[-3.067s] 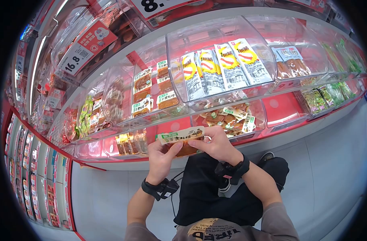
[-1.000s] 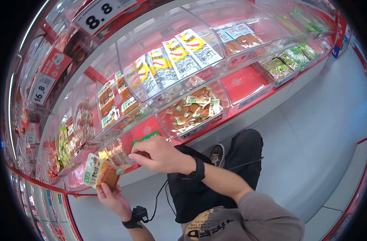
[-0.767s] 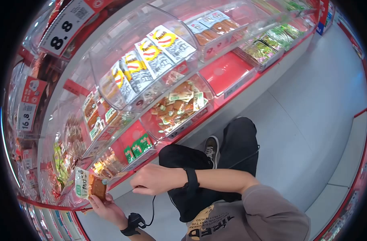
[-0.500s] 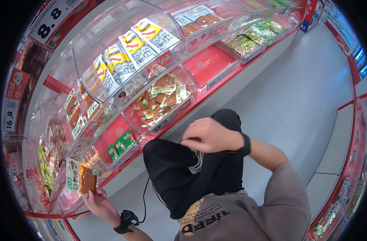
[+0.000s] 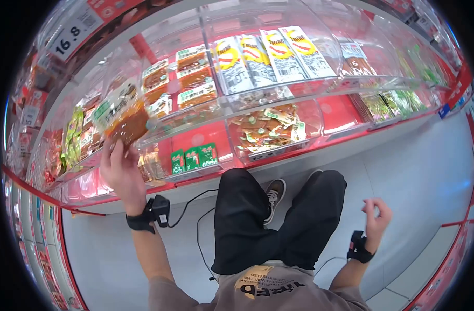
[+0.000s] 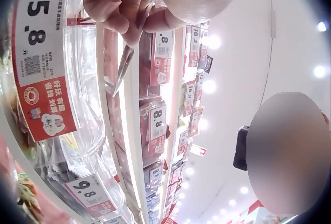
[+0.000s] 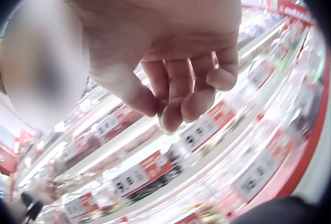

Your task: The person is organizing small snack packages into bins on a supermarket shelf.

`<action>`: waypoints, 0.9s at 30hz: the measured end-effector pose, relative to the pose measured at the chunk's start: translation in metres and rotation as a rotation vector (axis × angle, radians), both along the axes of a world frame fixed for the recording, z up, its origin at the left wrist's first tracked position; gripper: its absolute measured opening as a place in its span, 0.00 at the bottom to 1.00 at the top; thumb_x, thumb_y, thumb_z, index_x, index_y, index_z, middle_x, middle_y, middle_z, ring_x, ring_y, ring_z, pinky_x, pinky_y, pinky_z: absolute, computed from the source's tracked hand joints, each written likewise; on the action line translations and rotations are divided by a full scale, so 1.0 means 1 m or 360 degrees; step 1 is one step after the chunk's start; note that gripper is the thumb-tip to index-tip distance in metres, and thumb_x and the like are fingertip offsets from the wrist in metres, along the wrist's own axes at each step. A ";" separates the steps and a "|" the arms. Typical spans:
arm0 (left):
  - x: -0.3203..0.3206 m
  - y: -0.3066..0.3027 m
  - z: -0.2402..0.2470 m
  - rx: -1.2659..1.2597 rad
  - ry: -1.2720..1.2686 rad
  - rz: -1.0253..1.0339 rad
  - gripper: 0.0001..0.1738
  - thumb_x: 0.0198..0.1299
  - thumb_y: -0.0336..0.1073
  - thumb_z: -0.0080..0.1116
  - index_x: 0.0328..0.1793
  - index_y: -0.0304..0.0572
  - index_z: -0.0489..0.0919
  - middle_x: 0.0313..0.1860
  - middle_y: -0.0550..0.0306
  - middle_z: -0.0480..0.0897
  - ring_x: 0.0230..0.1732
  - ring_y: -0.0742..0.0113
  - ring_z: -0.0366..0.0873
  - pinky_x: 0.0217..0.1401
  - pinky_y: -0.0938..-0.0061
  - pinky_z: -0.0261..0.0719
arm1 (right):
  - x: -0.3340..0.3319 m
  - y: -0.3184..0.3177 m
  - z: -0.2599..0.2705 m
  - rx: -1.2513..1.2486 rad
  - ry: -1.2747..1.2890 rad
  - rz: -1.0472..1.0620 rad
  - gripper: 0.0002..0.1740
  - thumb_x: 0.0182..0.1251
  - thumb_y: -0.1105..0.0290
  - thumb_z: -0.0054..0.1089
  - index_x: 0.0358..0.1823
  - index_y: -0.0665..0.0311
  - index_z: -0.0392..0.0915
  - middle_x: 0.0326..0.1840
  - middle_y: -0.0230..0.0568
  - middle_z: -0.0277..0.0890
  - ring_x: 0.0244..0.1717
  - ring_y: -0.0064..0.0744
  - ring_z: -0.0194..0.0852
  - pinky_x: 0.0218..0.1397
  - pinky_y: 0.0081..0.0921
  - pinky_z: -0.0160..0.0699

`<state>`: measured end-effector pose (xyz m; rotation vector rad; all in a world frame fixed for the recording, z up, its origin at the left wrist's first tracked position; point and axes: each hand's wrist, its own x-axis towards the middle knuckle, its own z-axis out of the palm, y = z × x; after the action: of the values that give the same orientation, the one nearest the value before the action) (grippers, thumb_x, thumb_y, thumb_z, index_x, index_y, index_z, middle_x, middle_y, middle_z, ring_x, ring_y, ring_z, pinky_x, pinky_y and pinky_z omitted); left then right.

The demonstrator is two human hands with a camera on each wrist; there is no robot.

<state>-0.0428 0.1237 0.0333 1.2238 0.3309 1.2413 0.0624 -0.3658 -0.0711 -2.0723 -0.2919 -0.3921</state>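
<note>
My left hand (image 5: 119,155) is raised in front of the shelves and grips a snack packet (image 5: 124,115), brown with a white and green label. The packet is up against the clear bins of the upper row, beside a bin of similar brown packets (image 5: 194,78). In the left wrist view the fingers (image 6: 121,14) pinch the packet's thin edge (image 6: 125,61) next to a 15.8 price tag (image 6: 44,53). My right hand (image 5: 376,213) hangs low at the far right, away from the shelves, fingers loosely curled (image 7: 181,87) and holding nothing.
Clear bins hold yellow and white packets (image 5: 270,54), loose brown and green snacks (image 5: 268,128) and small green packs (image 5: 194,157). A 16.8 price tag (image 5: 71,35) sits upper left. My legs in black trousers (image 5: 278,217) stand on the grey floor (image 5: 418,171).
The left hand has lifted the packet from the low shelf at the left up to the upper bins. The right hand has swung away from the shelves to my right side.
</note>
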 end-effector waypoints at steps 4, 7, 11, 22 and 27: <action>0.032 0.018 0.040 0.0206 0.0466 -0.0104 0.14 0.62 0.34 0.55 0.50 0.34 0.72 0.31 0.56 0.80 0.27 0.74 0.76 0.26 0.83 0.66 | 0.032 0.115 0.066 -0.0619 -0.0654 0.1304 0.05 0.50 0.74 0.64 0.25 0.62 0.75 0.19 0.34 0.67 0.23 0.34 0.69 0.30 0.29 0.66; 0.061 0.048 0.049 0.0545 0.0953 -0.0360 0.08 0.62 0.33 0.52 0.42 0.34 0.72 0.29 0.53 0.83 0.28 0.75 0.79 0.23 0.84 0.66 | 0.053 0.152 0.124 -0.0921 -0.0941 0.1554 0.12 0.53 0.68 0.63 0.19 0.60 0.68 0.15 0.34 0.65 0.21 0.34 0.68 0.30 0.29 0.66; 0.111 0.064 0.053 0.0475 0.1243 -0.0746 0.08 0.64 0.32 0.49 0.40 0.32 0.72 0.34 0.48 0.84 0.28 0.74 0.80 0.26 0.86 0.71 | 0.059 0.177 0.179 -0.1029 -0.1161 0.1268 0.16 0.52 0.64 0.64 0.17 0.59 0.66 0.12 0.34 0.66 0.17 0.35 0.68 0.28 0.31 0.64; 0.176 0.083 0.043 0.0063 0.1781 -0.1098 0.08 0.67 0.32 0.46 0.41 0.34 0.73 0.33 0.46 0.83 0.26 0.71 0.78 0.31 0.78 0.75 | 0.116 0.230 0.053 -0.0860 -0.0121 0.1997 0.14 0.58 0.60 0.59 0.26 0.64 0.79 0.19 0.44 0.75 0.23 0.45 0.76 0.29 0.35 0.71; 0.180 0.077 0.054 0.0736 0.2287 -0.0726 0.12 0.64 0.36 0.50 0.33 0.34 0.76 0.22 0.52 0.81 0.17 0.73 0.74 0.17 0.78 0.68 | 0.153 0.227 0.020 -0.0459 0.0197 0.1662 0.14 0.58 0.62 0.59 0.28 0.68 0.78 0.20 0.47 0.75 0.22 0.42 0.74 0.28 0.32 0.69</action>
<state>0.1373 0.2004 0.0870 2.2993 0.7443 -0.1625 0.2152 -0.1389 -0.0515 -1.8959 -1.3221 0.4322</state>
